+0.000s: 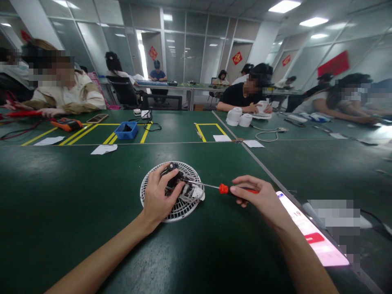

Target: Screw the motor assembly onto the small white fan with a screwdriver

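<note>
A round white fan grille (pixel 180 214) lies on the green table in front of me. On it sits a black motor (pixel 172 168) with pale wires (pixel 186 198) and a small white part (pixel 197 192) at its right side. My left hand (pixel 161 190) is closed over the motor, thumb and fingers gripping it against the grille. My right hand (pixel 255 194) holds a screwdriver (pixel 224 188) with a red and black handle. The metal shaft points left, and its tip reaches the right side of the motor. The exact contact point is too small to make out.
A lit phone (pixel 318 241) lies right of my right forearm. Farther off are a blue bin (pixel 126 130), paper slips (pixel 104 149), an orange multimeter (pixel 66 124) and white round housings (pixel 234 116). Several people work at the tables beyond, including a person in black (pixel 239 96).
</note>
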Demonstrator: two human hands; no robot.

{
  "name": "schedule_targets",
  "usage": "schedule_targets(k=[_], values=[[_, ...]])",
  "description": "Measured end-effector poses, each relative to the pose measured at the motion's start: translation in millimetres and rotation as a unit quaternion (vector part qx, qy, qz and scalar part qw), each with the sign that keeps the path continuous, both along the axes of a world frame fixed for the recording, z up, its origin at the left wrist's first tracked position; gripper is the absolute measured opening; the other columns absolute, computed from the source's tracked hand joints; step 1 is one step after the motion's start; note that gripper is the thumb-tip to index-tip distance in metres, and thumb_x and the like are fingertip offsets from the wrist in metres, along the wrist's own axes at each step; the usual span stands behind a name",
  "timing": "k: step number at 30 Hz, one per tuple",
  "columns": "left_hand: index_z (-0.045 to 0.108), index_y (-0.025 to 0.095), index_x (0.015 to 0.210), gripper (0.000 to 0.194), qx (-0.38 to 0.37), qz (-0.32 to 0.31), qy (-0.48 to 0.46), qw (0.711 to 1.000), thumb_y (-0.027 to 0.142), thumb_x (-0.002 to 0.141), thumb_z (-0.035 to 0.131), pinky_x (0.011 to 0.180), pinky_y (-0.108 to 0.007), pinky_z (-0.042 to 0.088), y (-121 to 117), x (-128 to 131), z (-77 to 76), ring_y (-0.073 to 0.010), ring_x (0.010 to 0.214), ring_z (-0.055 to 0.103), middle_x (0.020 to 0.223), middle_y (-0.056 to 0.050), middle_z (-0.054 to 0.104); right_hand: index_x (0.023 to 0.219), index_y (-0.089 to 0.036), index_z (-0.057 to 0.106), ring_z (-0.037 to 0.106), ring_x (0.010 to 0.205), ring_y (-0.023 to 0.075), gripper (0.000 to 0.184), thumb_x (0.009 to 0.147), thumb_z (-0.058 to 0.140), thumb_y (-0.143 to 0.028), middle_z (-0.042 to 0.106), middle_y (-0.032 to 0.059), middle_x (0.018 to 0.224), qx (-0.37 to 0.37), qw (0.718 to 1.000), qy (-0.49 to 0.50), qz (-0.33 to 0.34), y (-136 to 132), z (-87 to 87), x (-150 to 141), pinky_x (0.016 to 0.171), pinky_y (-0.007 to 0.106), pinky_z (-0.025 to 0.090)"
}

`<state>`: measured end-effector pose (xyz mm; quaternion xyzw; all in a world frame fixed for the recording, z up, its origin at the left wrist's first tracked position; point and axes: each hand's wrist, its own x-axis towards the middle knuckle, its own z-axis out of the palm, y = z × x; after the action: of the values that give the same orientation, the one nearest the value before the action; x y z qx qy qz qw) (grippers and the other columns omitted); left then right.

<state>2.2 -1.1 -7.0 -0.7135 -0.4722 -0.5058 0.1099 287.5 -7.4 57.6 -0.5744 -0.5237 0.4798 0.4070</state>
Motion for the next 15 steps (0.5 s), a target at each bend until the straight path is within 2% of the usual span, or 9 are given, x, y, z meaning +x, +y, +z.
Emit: schedule_targets(k=[7, 15], values=[[0.055, 0.024, 0.126, 0.040, -0.014, 0.010, 0.010, 1.000, 0.031, 0.089, 0.068, 0.100, -0.050, 0.051, -0.5, 0.8, -1.1, -0.0273, 0.121, 0.057, 0.136, -0.011, 0.057, 0.075, -0.018, 0.068, 0.058, 0.050, 0.0123, 0.041, 0.060, 0.089, -0.050, 0.068, 0.0020, 0.065, 0.006, 0.999, -0.032, 0.003, -3.2, 5.2, -3.4, 0.042, 0.022, 0.041], [0.052, 0.024, 0.128, 0.042, -0.027, 0.013, 0.016, 0.999, 0.033, 0.090, 0.067, 0.101, -0.048, 0.051, -1.0, 0.9, -1.1, -0.0267, 0.123, 0.055, 0.136, -0.011, 0.056, 0.075, -0.018, 0.069, 0.057, 0.051, 0.0111, 0.038, 0.062, 0.088, -0.048, 0.066, -0.0005, 0.063, 0.009, 0.999, -0.028, 0.017, -2.9, 3.6, -2.3, 0.043, 0.020, 0.039]])
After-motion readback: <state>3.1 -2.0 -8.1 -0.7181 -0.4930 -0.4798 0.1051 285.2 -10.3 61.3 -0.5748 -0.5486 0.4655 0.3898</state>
